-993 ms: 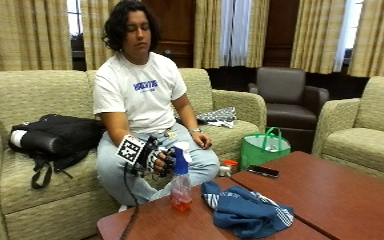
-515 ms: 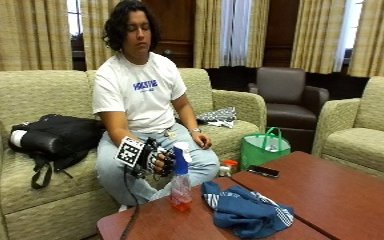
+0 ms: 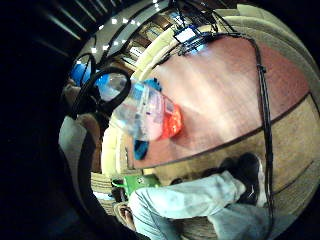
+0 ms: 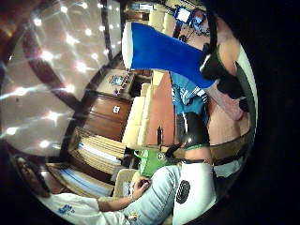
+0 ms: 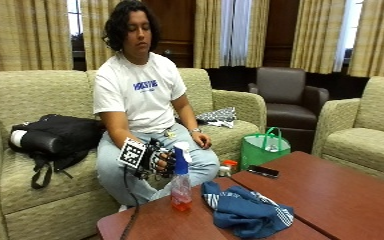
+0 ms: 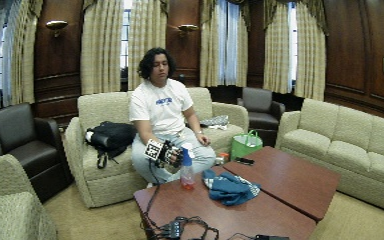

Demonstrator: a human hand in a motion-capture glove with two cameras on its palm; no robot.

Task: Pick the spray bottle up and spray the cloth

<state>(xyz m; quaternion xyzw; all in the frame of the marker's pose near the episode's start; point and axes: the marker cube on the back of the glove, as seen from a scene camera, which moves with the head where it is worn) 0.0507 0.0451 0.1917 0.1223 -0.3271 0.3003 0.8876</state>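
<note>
A clear spray bottle (image 5: 181, 186) with a blue trigger head and orange liquid at its base stands upright on the wooden table (image 5: 352, 200), near the edge closest to the seated person. My gloved right hand (image 5: 156, 162) is at the bottle's neck, fingers curled round it just under the head. Both palm views show it close: the bottle's body (image 3: 145, 112) in one, the blue head (image 4: 164, 51) with gloved fingers (image 4: 216, 65) beside it in the other. The crumpled blue cloth (image 5: 245, 212) lies on the table just right of the bottle.
A black phone (image 5: 263, 171) lies on the table's far corner. A green bag (image 5: 265, 147) stands on the floor by the sofa, and a black backpack (image 5: 52, 140) sits on the sofa. Cables and a small device (image 6: 179, 227) lie at the table's near end.
My hand has lowered slightly and closed in on the bottle's neck. The bottle still stands in the same place, and the cloth has not moved.
</note>
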